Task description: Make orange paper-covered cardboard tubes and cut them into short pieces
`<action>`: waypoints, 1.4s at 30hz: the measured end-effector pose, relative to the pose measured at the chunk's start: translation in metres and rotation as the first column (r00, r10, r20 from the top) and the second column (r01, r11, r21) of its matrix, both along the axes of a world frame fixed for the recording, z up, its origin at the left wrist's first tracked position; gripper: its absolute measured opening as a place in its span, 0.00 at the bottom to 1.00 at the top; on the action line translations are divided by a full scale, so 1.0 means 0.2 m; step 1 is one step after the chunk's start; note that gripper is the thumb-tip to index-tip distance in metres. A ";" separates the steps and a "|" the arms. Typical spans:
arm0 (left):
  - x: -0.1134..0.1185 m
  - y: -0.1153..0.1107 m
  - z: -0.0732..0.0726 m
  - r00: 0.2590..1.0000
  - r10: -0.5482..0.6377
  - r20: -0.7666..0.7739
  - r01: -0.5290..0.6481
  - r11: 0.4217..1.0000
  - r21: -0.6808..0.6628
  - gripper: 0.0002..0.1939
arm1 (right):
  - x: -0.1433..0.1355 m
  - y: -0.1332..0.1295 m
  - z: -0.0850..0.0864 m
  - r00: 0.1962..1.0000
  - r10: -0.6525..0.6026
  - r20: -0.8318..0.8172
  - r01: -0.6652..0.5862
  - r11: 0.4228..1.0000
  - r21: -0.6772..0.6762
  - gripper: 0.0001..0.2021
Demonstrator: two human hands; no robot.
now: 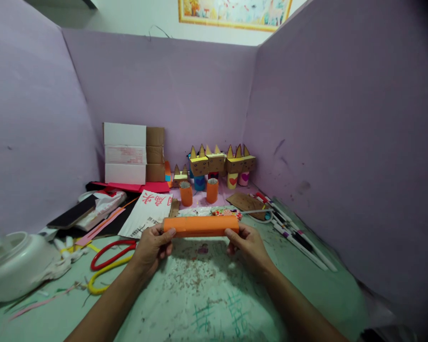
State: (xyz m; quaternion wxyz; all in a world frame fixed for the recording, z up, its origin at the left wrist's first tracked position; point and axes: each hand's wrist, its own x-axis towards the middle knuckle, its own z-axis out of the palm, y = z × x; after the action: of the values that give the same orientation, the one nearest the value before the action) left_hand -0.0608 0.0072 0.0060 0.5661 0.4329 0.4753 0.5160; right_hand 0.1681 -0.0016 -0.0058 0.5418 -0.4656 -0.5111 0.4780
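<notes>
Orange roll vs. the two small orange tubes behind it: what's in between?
Head view: between the orange roll and the small orange tubes lies a patterned, multicoloured strip on clear wrapping; details too small to tell.

Green work table [207, 304], stained and scribbled. Left of its stained centre: red and yellow scissor handles [107, 266], white pot [14, 266], black card [73, 213]. Behind centre: printed white bag [146, 213], two orange tubes [199, 192], cardboard figures [221, 164]. Right of centre: marker pens [296, 235].
</notes>
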 end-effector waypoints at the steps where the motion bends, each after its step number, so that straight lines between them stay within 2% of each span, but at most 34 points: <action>1: 0.00 0.00 0.00 1.000 -0.007 -0.002 0.007 1.000 -0.001 0.22 | 0.00 0.00 0.00 1.000 -0.004 0.002 0.004 1.000 -0.009 0.14; 6: 0.02 0.00 -0.02 0.999 -0.021 -0.030 0.021 1.000 0.002 0.20 | 0.00 0.01 -0.03 0.999 -0.047 0.002 0.047 0.999 -0.011 0.15; 13: 0.07 -0.01 -0.06 0.996 0.056 -0.063 -0.054 0.998 0.028 0.15 | 0.00 0.02 -0.06 0.991 -0.132 -0.018 0.132 0.991 0.006 0.13; 27: 0.08 0.00 -0.06 0.994 0.109 0.019 -0.110 0.992 0.064 0.15 | -0.01 0.03 -0.02 0.984 -0.153 -0.091 0.153 0.988 -0.003 0.18; 31: 0.08 -0.01 -0.07 0.991 0.130 0.028 -0.132 0.988 0.074 0.14 | 0.02 0.04 -0.04 0.974 -0.180 -0.141 0.181 0.983 0.000 0.21; 38: 0.07 0.00 -0.07 0.984 0.175 0.045 -0.178 0.982 0.067 0.11 | 0.07 0.07 -0.12 0.956 -0.257 -0.144 0.262 0.965 0.012 0.19; 42: 0.06 0.02 -0.10 0.971 0.233 0.052 -0.235 0.972 0.034 0.12 | 0.06 0.06 -0.13 0.965 -0.246 -0.090 0.249 0.968 0.016 0.16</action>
State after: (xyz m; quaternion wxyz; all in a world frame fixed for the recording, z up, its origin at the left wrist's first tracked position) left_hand -0.0496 0.0114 -0.0136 0.5039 0.3726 0.4990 0.5985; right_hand 0.1800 0.0109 -0.0322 0.6252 -0.4971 -0.4311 0.4197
